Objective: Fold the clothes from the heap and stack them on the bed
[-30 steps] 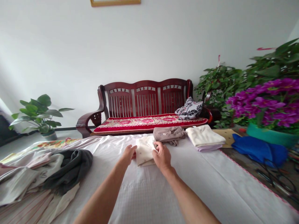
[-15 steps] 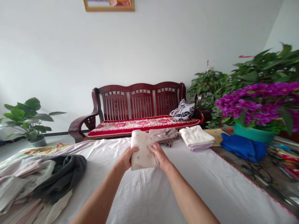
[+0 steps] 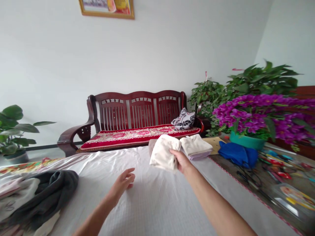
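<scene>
My right hand grips the right edge of a folded cream garment, thumb on top. The garment is in front of a greyish-brown folded cloth, most of which it hides. Just to the right of it lies a stack of folded cloths, cream on top and lilac beneath. My left hand is over the white sheet with its fingers apart, holding nothing. A loose heap with a dark grey garment and pale clothes lies at the far left.
Beyond the sheet stands a dark red wooden bench with a patterned cushion. On the right, a side surface carries a blue cloth, purple flowers in a teal pot, cables and a clear plastic box. A potted plant stands left.
My left hand has let go of the folded garment and drawn back toward the lower left. My right hand has carried the garment rightward, beside the stack. The view has turned slightly right.
</scene>
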Demonstrator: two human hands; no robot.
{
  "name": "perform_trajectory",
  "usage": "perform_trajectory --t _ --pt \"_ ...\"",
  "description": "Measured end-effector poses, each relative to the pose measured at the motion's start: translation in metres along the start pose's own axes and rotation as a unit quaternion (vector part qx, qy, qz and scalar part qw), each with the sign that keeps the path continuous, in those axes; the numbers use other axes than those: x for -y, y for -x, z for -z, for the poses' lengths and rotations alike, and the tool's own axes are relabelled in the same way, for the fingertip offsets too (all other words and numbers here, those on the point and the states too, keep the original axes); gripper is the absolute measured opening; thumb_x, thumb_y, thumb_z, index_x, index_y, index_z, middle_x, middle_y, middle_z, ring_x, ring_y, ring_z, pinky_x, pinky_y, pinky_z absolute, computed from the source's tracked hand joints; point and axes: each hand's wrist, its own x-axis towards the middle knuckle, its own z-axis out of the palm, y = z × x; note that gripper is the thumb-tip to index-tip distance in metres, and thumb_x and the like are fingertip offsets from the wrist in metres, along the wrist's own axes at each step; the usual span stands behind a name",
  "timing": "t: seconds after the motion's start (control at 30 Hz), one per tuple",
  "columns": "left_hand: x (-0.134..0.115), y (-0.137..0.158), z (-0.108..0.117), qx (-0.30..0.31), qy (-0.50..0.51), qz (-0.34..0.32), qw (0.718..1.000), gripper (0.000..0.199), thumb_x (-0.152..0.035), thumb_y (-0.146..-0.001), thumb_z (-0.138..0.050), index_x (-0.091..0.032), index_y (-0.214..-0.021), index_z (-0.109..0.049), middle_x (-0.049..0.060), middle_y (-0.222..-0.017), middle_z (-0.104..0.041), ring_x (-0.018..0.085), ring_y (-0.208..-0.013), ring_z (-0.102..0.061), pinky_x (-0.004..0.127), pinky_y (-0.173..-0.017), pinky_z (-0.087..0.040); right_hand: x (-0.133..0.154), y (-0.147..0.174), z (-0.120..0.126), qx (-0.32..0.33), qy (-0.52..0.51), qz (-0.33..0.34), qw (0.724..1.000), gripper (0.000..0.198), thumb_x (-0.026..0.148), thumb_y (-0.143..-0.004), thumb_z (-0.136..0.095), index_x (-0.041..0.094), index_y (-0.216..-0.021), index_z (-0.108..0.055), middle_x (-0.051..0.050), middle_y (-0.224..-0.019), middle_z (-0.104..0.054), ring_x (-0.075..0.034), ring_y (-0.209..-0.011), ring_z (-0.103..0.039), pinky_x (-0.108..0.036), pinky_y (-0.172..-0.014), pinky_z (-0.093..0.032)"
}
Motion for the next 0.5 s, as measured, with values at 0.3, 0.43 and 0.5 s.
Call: perform_trajectory --t 0.3,0.43,0.5 --pt "0.057 0.008 0.020 -0.039 -0.238 -0.202 0.949 0.030 -0.030 -0.078 -0.058 -0.022 -0.102 -0.074 0.007 -0.094 -0.065 0.021 -0.076 -0.062 0.033 -0.075 -0.050 0.095 -0.072 0.092 -0.276 -0.034 0.146 0.949 0.024 0.014 -0.077 -0.067 0.017 -0.101 -0.061 -0.001 -0.083 -0.069 -0.013 -0.068 -0.068 -0.027 -0.064 -0.060" --pt "0.051 0.013 0.017 -0.025 -0.267 -0.203 0.942 0.027 -0.024 -0.078 -0.057 -0.023 -0.098 -0.075 0.008 -0.101 -0.067 0.022 -0.080 -0.063 0.033 -0.078 -0.050 0.086 -0.079 0.121 -0.336 0.003 0.095 0.937 0.029 0.017 -0.080 -0.068 0.019 -0.105 -0.056 0.000 -0.080 -0.064 -0.014 -0.058 -0.062 -0.032 -0.055 -0.059" --pt "0.049 0.013 0.016 -0.017 -0.273 -0.202 0.940 0.027 -0.022 -0.078 -0.056 -0.023 -0.097 -0.075 0.009 -0.103 -0.067 0.023 -0.083 -0.064 0.034 -0.080 -0.050 0.084 -0.081 0.126 -0.351 0.027 0.096 0.931 0.030 0.016 -0.081 -0.066 0.020 -0.108 -0.054 0.000 -0.082 -0.063 -0.014 -0.059 -0.062 -0.034 -0.056 -0.060"
